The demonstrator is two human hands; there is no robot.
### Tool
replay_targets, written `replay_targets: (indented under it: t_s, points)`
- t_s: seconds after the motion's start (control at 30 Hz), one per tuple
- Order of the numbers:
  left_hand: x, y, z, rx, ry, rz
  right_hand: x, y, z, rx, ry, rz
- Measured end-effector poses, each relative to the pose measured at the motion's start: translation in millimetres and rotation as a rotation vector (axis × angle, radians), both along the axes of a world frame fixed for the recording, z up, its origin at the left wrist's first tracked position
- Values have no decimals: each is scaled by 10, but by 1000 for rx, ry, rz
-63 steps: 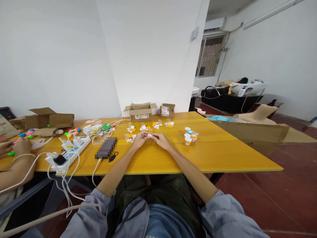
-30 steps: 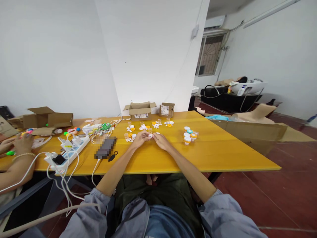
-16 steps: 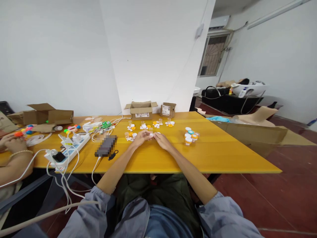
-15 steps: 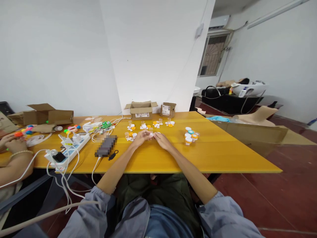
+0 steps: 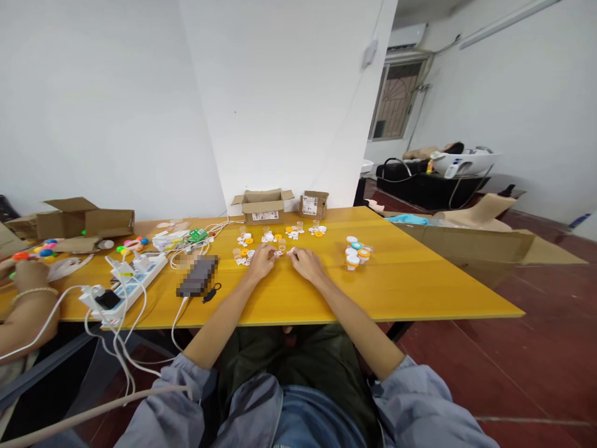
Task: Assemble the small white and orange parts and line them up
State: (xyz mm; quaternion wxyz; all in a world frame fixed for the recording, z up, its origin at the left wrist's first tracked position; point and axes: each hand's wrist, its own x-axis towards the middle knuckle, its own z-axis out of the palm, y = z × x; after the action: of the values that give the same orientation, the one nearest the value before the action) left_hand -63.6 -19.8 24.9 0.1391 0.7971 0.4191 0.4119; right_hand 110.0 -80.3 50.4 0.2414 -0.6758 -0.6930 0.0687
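Observation:
My left hand [image 5: 262,261] is closed in a pinch, with a small white plastic piece [image 5: 278,253] at its fingertips. A short gap away, my right hand [image 5: 306,264] has its fingers pinched round another small white piece [image 5: 291,251], mostly hidden. Just beyond them stands a small clear cup [image 5: 282,244]. Around the hands lie groups of loose white pieces [image 5: 293,233], orange discs [image 5: 318,234] and more clear cups [image 5: 300,225]. To the right of my right hand sits a cluster of lidded cups [image 5: 352,261] with white, orange and blue-green tops.
Cardboard boxes [image 5: 263,207] stand at the table's back edge by the wall. Left of my arm are a blurred-out dark device [image 5: 198,277], a white power strip [image 5: 140,283] and cables. Another person's arm [image 5: 32,305] rests at the far left, near colourful balls [image 5: 48,250].
My hands were together at one white piece and have now moved apart, each with a small white piece at its fingers. The view has shifted slightly.

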Motion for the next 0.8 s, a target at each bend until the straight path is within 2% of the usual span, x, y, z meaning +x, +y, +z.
replay_targets:
  t_s: [0.17, 0.33, 0.57, 0.8]
  points:
    - [-26, 17, -37, 46, 88, 54, -12, 27, -63, 24, -55, 5]
    - [-36, 48, -86, 74, 62, 45, 59, 140, -221, 108, -6, 64]
    - [9, -29, -48, 103, 92, -76, 98, 178, -249, 204, 98, 71]
    - [34, -106, 9, 144, 229, -192, 142, 221, -261, 333, 144, 22]
